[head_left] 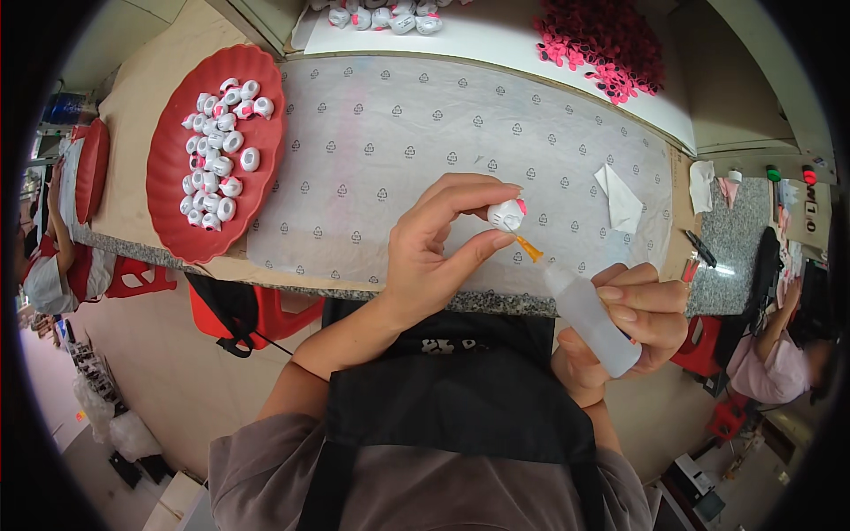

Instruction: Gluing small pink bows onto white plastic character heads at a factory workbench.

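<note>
Working one piece in mid-air: left hand [436, 243] pinches a small white head-shaped piece [506, 215] narrowly between thumb and fingers, above the sheet-covered tabletop [739, 226]. Right hand [649, 311] wraps a squeeze bottle [591, 323], orange needle tip [529, 250] at the piece's lower edge; contact unclear. Judged midway on this one. Scalloped red dish [166, 177] bears many loose white pieces [232, 142]; finished or waiting, cannot tell. Pink heap [611, 53] on the shelf [496, 35], probably for later pieces. Textures: rounded, smooth white pieces, some with oval openings; translucent plastic bottle; thin, wrinkled printed sheet [336, 221].
</note>
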### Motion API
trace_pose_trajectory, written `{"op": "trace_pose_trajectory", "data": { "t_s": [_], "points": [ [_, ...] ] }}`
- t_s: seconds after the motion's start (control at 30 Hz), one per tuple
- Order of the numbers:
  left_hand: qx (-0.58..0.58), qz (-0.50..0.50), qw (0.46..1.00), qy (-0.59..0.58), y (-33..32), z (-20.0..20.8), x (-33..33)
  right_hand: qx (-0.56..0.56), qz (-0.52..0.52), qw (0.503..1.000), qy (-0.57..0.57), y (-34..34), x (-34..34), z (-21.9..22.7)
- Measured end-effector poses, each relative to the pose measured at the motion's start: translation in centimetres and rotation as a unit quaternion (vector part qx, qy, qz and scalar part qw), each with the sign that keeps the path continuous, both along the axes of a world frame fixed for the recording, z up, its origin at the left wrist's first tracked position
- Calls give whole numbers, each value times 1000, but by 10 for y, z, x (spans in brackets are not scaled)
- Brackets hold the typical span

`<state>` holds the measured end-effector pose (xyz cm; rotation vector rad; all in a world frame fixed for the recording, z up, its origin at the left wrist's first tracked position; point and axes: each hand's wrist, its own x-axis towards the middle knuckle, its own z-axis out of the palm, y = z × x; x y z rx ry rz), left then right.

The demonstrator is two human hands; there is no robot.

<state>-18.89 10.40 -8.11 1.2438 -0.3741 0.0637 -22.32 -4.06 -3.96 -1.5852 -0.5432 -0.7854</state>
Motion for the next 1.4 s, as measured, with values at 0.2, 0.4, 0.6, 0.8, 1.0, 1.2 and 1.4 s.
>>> {"op": "trace_pose_trajectory", "data": {
  "t_s": [0.2, 0.4, 0.6, 0.8, 1.0, 1.2, 1.4],
  "points": [
    [27, 17, 999, -23, 3, 3, 4, -25, -13, 999, 26, -2, 6, 7],
    [-13, 74, 996, 44, 17, 12, 15, 47, 0, 991, 125, -30, 35, 8],
    [-34, 127, 990, 57, 33, 9, 11, -172, 7, 939, 299, -42, 130, -16],
    [-24, 123, 991, 45, 32, 15, 7, -451, -222, 837, 217, -21, 183, -30],
    [-21, 130, 990, 57, 34, 15, 10, -490, -260, 815, 168, -19, 190, -36],
    [-31, 124, 990, 55, 33, 11, 14, -420, -200, 875, 132, -33, 181, -21],
    [-61, 73, 992, 82, 29, 13, 12, -267, -144, 926, 225, -46, 156, -4]
  ]
}}
